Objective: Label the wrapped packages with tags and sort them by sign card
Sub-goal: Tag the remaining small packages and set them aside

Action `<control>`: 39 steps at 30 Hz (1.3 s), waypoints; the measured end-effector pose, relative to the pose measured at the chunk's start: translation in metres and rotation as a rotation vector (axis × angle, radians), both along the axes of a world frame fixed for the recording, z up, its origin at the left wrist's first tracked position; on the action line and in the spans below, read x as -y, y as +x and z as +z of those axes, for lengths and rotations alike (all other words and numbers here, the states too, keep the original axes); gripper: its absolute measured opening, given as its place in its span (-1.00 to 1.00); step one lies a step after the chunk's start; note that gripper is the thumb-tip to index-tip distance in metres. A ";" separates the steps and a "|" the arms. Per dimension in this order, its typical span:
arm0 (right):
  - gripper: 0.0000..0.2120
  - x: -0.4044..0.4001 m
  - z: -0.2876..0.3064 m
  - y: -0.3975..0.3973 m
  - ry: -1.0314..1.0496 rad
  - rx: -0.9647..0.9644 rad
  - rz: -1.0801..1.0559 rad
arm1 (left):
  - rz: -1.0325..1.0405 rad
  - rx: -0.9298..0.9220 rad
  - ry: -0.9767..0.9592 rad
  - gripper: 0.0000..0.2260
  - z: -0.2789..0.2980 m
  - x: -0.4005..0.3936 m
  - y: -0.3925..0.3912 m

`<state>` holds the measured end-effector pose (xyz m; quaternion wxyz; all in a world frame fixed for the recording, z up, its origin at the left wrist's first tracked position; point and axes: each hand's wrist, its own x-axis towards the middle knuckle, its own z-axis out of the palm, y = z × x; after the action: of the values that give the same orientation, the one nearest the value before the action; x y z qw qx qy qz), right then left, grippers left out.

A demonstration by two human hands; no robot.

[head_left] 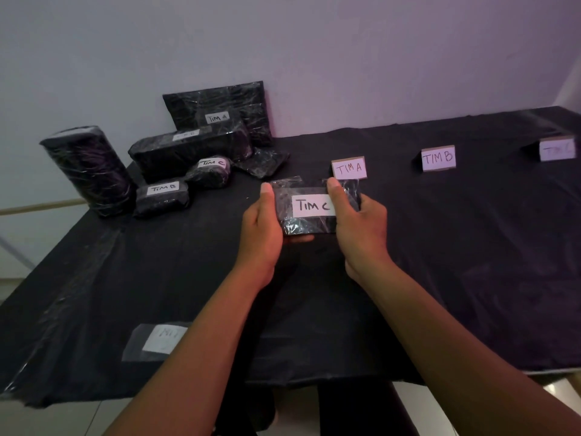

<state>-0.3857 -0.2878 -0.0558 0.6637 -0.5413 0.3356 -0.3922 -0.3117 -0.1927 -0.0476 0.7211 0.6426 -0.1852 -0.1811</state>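
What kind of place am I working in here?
Probably a makeshift sorting station indoors: a table draped in black cloth against a bare wall, black wrapped packages piled at the left, and standing sign cards reading TIM A, TIM B.

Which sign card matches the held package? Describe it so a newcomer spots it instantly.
On the black-draped table, three small standing sign cards line the far side, running rightward from just behind the hands. The TIM C sign card is the farthest right, near the table's corner. Unlike the TIM A sign card and TIM B sign card, its writing is blurred.
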 end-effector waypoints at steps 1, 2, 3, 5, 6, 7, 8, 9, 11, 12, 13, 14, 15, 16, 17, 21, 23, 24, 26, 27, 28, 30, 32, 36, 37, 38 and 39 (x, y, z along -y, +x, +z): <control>-0.73 0.000 0.000 -0.001 -0.014 -0.005 -0.001 | -0.014 0.004 0.011 -0.55 0.001 -0.001 0.001; -0.73 0.000 -0.001 -0.001 -0.035 -0.019 -0.002 | -0.020 0.018 0.027 -0.56 0.002 -0.002 0.001; -0.72 0.000 0.000 -0.001 -0.059 -0.035 -0.008 | -0.014 0.032 0.050 -0.58 0.004 -0.002 0.000; -0.69 -0.001 0.000 0.000 -0.094 -0.053 -0.019 | 0.047 0.099 0.122 -0.66 0.004 -0.001 0.002; -0.68 -0.001 0.001 0.001 -0.103 -0.056 -0.021 | 0.088 0.148 0.158 -0.69 0.003 0.000 0.003; -0.68 -0.001 0.002 0.001 -0.106 -0.058 -0.020 | 0.120 0.189 0.186 -0.69 0.003 0.000 0.004; -0.69 -0.002 0.002 0.001 -0.100 -0.057 -0.017 | 0.135 0.222 0.208 -0.68 0.003 0.001 0.005; -0.72 -0.002 0.003 0.001 -0.082 -0.048 -0.015 | 0.134 0.248 0.230 -0.67 0.004 0.001 0.005; -0.75 -0.002 0.002 -0.001 -0.029 -0.019 -0.015 | 0.104 0.281 0.269 -0.67 0.006 0.000 0.004; -0.77 -0.003 0.002 -0.001 -0.007 -0.010 -0.009 | 0.081 0.283 0.277 -0.67 0.008 -0.001 0.004; -0.77 -0.003 0.002 -0.001 0.008 -0.006 -0.003 | 0.053 0.274 0.279 -0.67 0.009 -0.003 0.004; -0.77 -0.003 0.001 -0.001 0.021 -0.004 0.003 | 0.024 0.259 0.277 -0.67 0.010 -0.004 0.005; -0.77 -0.003 0.001 -0.001 0.033 -0.001 0.008 | -0.003 0.234 0.268 -0.67 0.011 -0.005 0.005; -0.77 -0.003 0.002 -0.001 0.040 0.002 0.012 | -0.024 0.206 0.253 -0.66 0.010 -0.006 0.006; -0.77 -0.003 0.002 0.000 0.039 0.001 0.015 | -0.039 0.176 0.233 -0.65 0.010 -0.007 0.007; -0.73 -0.003 0.004 0.002 -0.028 -0.022 -0.010 | -0.087 0.043 0.133 -0.57 0.009 -0.009 0.007; -0.67 -0.003 0.004 0.004 -0.067 -0.044 -0.043 | -0.061 0.017 0.088 -0.56 0.008 -0.009 0.005; -0.66 -0.002 0.003 0.006 -0.071 -0.050 -0.059 | -0.037 0.044 0.075 -0.59 0.007 -0.008 0.003; -0.65 -0.002 0.002 0.008 -0.052 -0.048 -0.075 | 0.033 0.136 0.066 -0.71 0.002 -0.006 -0.002; -0.65 -0.002 0.002 0.008 -0.050 -0.049 -0.073 | 0.072 0.179 0.071 -0.77 -0.001 -0.005 -0.003; -0.66 -0.002 0.002 0.008 -0.054 -0.054 -0.064 | 0.101 0.213 0.077 -0.80 -0.004 -0.005 -0.003; -0.68 -0.002 0.002 0.007 -0.061 -0.064 -0.041 | 0.116 0.259 0.081 -0.79 -0.007 -0.005 -0.002; -0.69 -0.001 0.002 0.005 -0.054 -0.063 0.005 | 0.111 0.279 0.077 -0.75 -0.009 -0.006 -0.002; -0.59 -0.001 0.002 0.008 -0.070 -0.121 0.109 | 0.190 0.269 0.088 -0.68 -0.011 -0.007 -0.003; -0.56 -0.001 0.002 0.009 -0.085 -0.131 0.130 | 0.218 0.279 0.096 -0.66 -0.011 -0.006 -0.004; -0.58 -0.001 0.001 0.009 -0.095 -0.125 0.152 | 0.238 0.290 0.106 -0.65 -0.012 -0.006 -0.004; -0.62 -0.001 0.000 0.008 -0.102 -0.102 0.172 | 0.252 0.297 0.114 -0.64 -0.013 -0.006 -0.003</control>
<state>-0.3777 -0.2869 -0.0554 0.6486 -0.6205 0.3010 -0.3221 -0.3152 -0.1871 -0.0611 0.6652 0.7202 -0.1972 -0.0028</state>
